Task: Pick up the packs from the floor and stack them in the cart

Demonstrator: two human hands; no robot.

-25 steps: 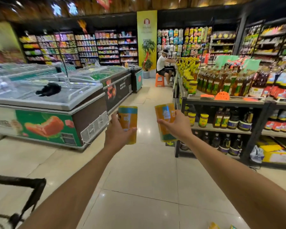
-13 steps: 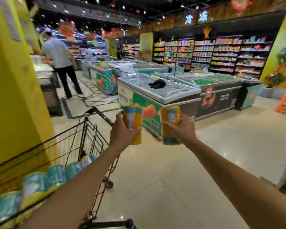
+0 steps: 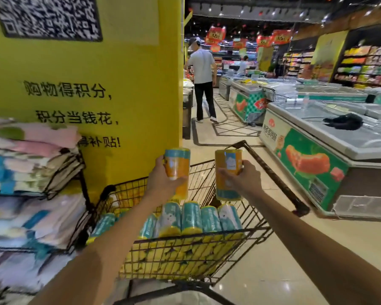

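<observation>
- Yellow pillar (image 3: 130, 84) and freezer chest (image 3: 317, 150): these are flanking the work area, with the pillar standing just behind the cart and the chest lying to its right.
- Cart (image 3: 254, 216): the wire basket is standing directly below both forearms, with its handle pointing away to the right.
- Stacked packs (image 3: 191, 216): teal-and-yellow packs are lying side by side in rows and are filling the basket nearly to the rim.
- Left hand (image 3: 161, 183): it is grasping the left pack (image 3: 177, 168) around the middle and holding it upright above the basket.
- Right hand (image 3: 244, 179): it is gripping the right pack (image 3: 228, 172) in the same way, apart from the other pack.
- Step in hand, as judged: the two packs are being carried over the cart for placing. The next move is calling for lowering each pack, turning it to lie along the top row, and letting go only once it is resting steadily.
</observation>
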